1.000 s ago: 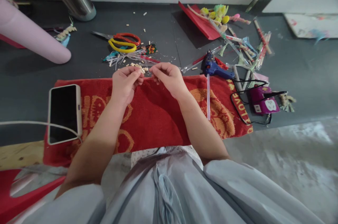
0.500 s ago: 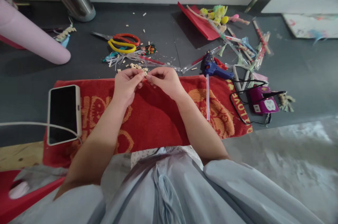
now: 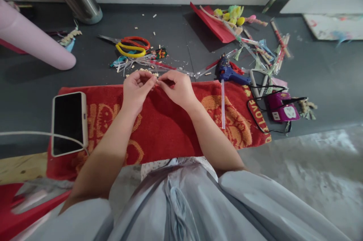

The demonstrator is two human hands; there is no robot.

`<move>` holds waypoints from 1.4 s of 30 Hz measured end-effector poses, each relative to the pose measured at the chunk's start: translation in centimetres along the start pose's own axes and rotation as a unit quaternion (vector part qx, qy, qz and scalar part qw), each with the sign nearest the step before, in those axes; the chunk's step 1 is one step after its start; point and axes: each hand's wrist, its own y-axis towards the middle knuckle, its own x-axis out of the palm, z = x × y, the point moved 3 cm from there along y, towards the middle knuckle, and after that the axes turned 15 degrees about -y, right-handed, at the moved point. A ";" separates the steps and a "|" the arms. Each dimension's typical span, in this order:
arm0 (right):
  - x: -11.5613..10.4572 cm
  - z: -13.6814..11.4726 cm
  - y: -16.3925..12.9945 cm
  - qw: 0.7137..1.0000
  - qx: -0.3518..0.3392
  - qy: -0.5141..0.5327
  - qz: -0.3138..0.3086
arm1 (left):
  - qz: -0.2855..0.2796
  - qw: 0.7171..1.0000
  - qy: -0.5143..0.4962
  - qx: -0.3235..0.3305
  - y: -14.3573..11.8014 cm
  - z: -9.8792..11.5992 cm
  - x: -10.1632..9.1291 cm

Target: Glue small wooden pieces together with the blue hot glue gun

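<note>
Over the far edge of the red towel (image 3: 170,127), my left hand (image 3: 137,87) and my right hand (image 3: 177,87) meet with their fingertips pinched close together. Whatever small thing they pinch is mostly covered by the fingers, and I cannot make it out. Just beyond the fingertips lies a pile of small cream-coloured pieces (image 3: 146,70), partly hidden by my left hand. Behind it are a bundle of white strings (image 3: 129,63) and scissors (image 3: 132,47) with one red and one yellow handle.
A blue glue gun (image 3: 231,75) with a clear glue stick (image 3: 223,104) rests to the right. Beyond it are a purple power socket (image 3: 282,108) and a red paper sheet (image 3: 214,25). At left are a phone-like device (image 3: 69,123) and a pink tube (image 3: 36,36).
My fingertips have shifted slightly against each other, and the cream-coloured bit seen between them before is now mostly covered. Everything else stays in place.
</note>
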 end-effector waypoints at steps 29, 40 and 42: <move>-0.7 -0.9 -0.4 0.992 -0.033 -0.115 0.027 | -0.060 0.996 0.048 0.050 -0.1 0.1 0.1; -0.4 -0.7 -0.3 0.992 -0.034 -0.118 0.016 | -0.060 0.994 0.054 0.077 0.1 -0.2 0.1; -0.4 -0.6 -0.2 0.992 -0.030 -0.119 0.017 | -0.063 0.993 0.054 0.084 0.1 -0.3 0.0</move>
